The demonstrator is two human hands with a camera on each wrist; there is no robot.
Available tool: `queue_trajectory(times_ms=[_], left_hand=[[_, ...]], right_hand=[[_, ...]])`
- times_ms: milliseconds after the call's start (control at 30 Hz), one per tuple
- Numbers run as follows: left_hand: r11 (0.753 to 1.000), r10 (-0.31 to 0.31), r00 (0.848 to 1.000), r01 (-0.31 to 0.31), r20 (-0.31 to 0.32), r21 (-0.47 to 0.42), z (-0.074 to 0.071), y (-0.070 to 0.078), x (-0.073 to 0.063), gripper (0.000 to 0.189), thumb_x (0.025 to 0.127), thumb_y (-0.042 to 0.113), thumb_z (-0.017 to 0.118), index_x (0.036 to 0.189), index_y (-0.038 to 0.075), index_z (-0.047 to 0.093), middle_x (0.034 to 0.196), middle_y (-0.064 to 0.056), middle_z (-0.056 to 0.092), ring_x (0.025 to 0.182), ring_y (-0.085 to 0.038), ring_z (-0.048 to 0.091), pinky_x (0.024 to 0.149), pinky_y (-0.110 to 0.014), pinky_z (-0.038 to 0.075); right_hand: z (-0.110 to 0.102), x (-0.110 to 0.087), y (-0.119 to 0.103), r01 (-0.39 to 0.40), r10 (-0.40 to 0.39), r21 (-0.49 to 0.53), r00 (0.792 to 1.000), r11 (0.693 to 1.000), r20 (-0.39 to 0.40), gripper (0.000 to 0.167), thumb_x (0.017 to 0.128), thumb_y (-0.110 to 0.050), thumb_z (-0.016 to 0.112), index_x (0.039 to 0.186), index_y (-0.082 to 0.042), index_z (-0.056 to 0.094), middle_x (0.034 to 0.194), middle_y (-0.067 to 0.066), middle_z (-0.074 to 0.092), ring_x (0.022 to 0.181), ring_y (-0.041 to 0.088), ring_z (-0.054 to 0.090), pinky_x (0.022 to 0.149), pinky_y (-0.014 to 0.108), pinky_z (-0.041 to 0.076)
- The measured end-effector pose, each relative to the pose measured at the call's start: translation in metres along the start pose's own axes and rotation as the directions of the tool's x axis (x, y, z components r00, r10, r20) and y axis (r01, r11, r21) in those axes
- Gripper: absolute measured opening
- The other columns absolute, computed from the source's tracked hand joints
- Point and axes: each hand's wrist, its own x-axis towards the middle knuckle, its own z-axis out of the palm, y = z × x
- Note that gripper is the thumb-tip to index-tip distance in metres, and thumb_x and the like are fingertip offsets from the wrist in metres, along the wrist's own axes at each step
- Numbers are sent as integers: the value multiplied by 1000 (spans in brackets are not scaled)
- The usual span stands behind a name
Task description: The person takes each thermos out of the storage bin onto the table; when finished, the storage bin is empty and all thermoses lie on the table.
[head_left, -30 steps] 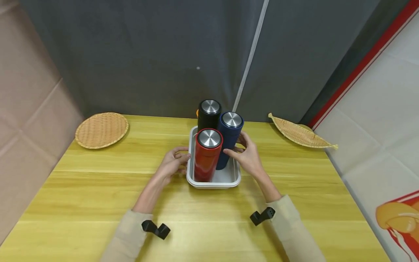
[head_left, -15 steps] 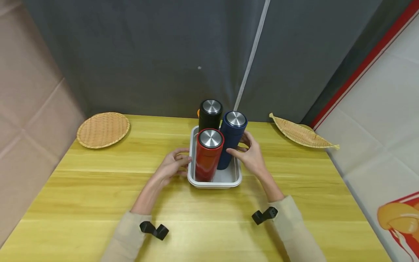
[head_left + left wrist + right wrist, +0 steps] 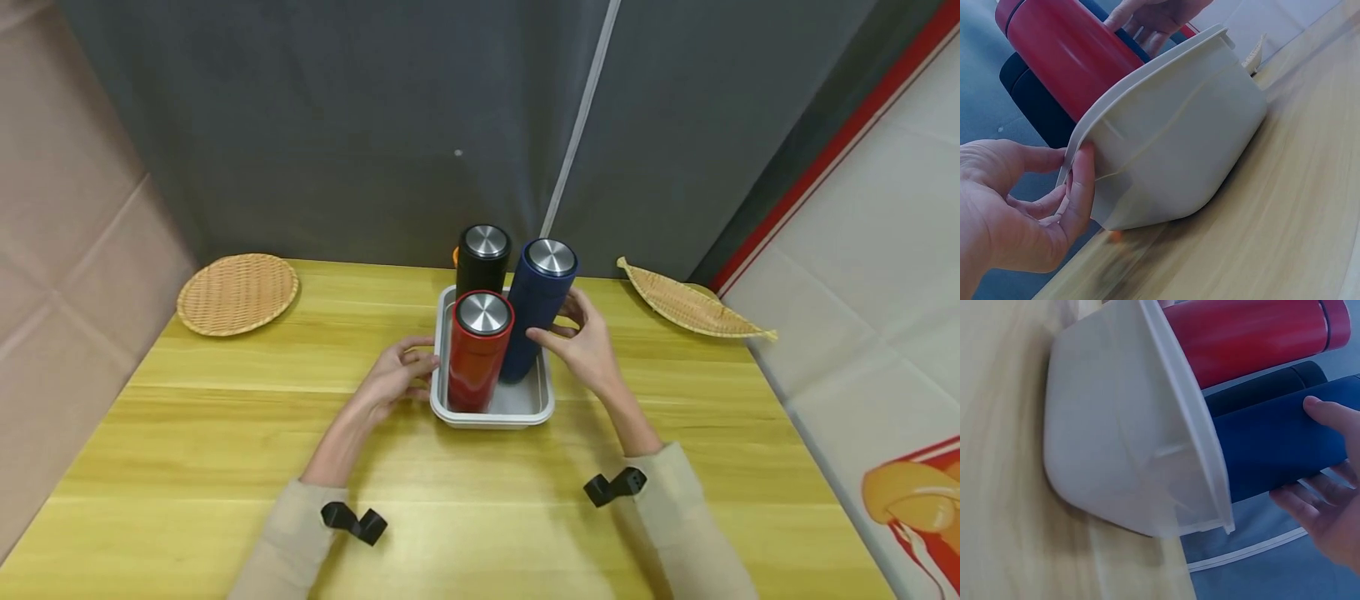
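Note:
Three thermos flasks with steel-topped lids stand in a white plastic tub (image 3: pixel 491 421). The red thermos (image 3: pixel 476 367) is at the front left and the black thermos (image 3: pixel 478 273) behind it. My right hand (image 3: pixel 591 348) grips the blue thermos (image 3: pixel 534 312), thumb on the near side and fingers behind. It leans to the right, its lower end inside the tub. On the left, my left hand (image 3: pixel 393 377) pinches the rim of the tub; the left wrist view shows the thumb at the rim and fingers against the outer wall (image 3: pixel 1172 137).
A round woven tray (image 3: pixel 237 295) lies at the back left of the wooden table (image 3: pixel 465 517). A leaf-shaped woven basket (image 3: pixel 690 307) sits at the back right. Behind the tub, a small orange thing (image 3: pixel 455 257) peeks out beside the black thermos. A grey curtain (image 3: pixel 337 133) closes off the back.
My right hand has moved up and to the right, lifting the blue thermos a little and tilting it away from the red one. The left hand keeps its hold on the tub rim.

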Motion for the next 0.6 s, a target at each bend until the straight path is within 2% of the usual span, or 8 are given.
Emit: queue_trajectory(times_ms=[100, 200, 300, 600], left_hand=[[1000, -3, 1000, 3, 7, 7, 0, 1, 0, 45, 96, 4, 57, 138, 1, 40, 103, -11, 62, 75, -18, 61, 60, -30, 58], [1000, -4, 1000, 4, 11, 8, 1, 1, 0, 46, 96, 4, 57, 138, 2, 40, 104, -12, 62, 75, -19, 61, 60, -29, 58], [1000, -4, 1000, 4, 14, 0, 1, 1, 1, 46, 96, 4, 57, 138, 1, 40, 104, -12, 62, 75, -19, 61, 60, -29, 58], [1000, -5, 1000, 5, 13, -9, -1, 1, 1, 45, 96, 4, 58, 138, 2, 41, 104, -11, 62, 76, -20, 62, 60, -30, 58]], right_hand=[[0, -2, -16, 8, -8, -7, 1000, 1000, 0, 69, 76, 6, 77, 137, 6, 43, 124, 24, 57, 107, 30, 56, 92, 49, 51], [1, -3, -30, 9, -9, -26, 1000, 1000, -6, 69, 76, 7, 76, 137, 7, 43, 123, 25, 57, 106, 29, 56, 91, 48, 52], [1, -1, -37, 8, -9, -39, 1000, 999, -11, 68, 77, 6, 76, 137, 6, 44, 123, 25, 58, 105, 29, 56, 90, 44, 53], [4, 1, -52, 21, -23, -65, 999, 998, -28, 67, 77, 4, 77, 135, 5, 45, 124, 24, 57, 108, 33, 56, 91, 48, 52]])
